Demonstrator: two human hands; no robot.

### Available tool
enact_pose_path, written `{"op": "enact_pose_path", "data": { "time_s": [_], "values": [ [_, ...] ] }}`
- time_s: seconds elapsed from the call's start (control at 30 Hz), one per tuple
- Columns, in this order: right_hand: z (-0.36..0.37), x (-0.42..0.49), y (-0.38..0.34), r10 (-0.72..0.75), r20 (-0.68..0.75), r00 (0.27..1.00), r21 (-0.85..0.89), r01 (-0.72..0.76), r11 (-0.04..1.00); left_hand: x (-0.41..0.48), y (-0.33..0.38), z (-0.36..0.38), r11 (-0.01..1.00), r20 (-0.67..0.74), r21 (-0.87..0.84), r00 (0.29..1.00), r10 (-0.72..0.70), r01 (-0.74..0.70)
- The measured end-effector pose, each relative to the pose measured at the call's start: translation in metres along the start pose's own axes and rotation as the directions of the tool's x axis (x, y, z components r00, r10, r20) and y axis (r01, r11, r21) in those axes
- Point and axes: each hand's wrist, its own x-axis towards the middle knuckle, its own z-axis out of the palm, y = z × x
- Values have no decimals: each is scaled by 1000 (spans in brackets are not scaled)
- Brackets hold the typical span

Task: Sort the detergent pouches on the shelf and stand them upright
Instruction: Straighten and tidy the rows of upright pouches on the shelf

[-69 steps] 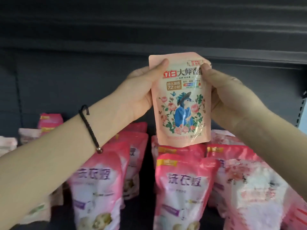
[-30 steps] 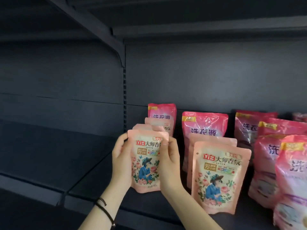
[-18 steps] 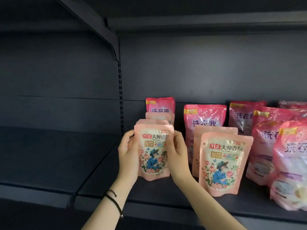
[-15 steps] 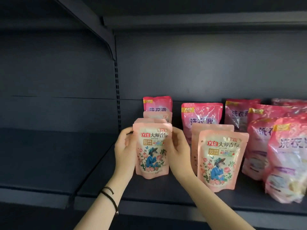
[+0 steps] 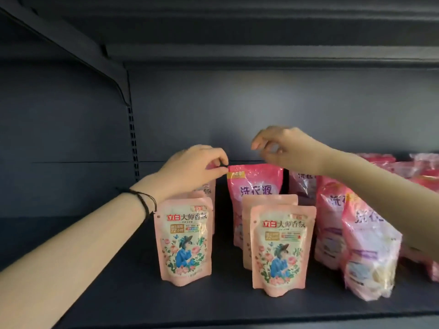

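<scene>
A light pink flowered pouch (image 5: 185, 241) stands upright at the front of the left row on the dark shelf (image 5: 133, 295), free of both hands. More pouches stand behind it. My left hand (image 5: 194, 168) reaches over that row and pinches the top edge of the dark pink pouch at its back (image 5: 212, 165), which is mostly hidden by the hand. My right hand (image 5: 285, 148) hovers with loosely curled fingers and nothing in it, above another dark pink pouch (image 5: 255, 184). A second row of light pink pouches (image 5: 282, 250) stands in front of that one.
Larger pink-and-white pouches (image 5: 370, 252) crowd the right side, some leaning. A slotted upright (image 5: 131, 143) and a slanted bracket mark the bay's left edge, with a bare shelf to its left. The shelf above hangs low overhead.
Both hands have let go of the light pink pouch, which now stands at the front of the left row. They have risen to the tops of the dark pink pouches behind.
</scene>
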Motion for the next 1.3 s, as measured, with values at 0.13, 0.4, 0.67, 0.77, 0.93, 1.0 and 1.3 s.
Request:
{"op": "enact_pose_path", "data": {
  "time_s": [0.13, 0.4, 0.67, 0.77, 0.93, 1.0, 1.3],
  "values": [
    [-7, 11, 48, 45, 316, 948, -282, 48, 958, 45, -1, 11, 965, 81, 245, 994, 75, -92],
    [11, 39, 92, 68, 538, 840, -378, 168, 910, 92, -1, 42, 989, 402, 142, 911, -86, 31],
    [-20, 56, 125, 35, 419, 907, 207, -133, 969, 105, -4, 33, 733, 206, -574, 931, -302, 365],
    [-30, 60, 137, 95, 295, 951, 611, -264, 746, 115, 6, 34, 288, 109, -920, 881, -461, 265],
    [-34, 65, 140, 121, 337, 934, 805, -353, 476, 138, 39, 25, -52, 36, -999, 777, -628, 4],
    [-30, 60, 136, 143, 344, 928, 852, -372, 369, 140, 47, 21, -85, 45, -996, 749, -661, -15],
    [-69, 38, 73, 357, -167, 919, 981, 117, 156, 137, 94, -22, -171, -37, -970, 802, -596, -171]
  ]
}}
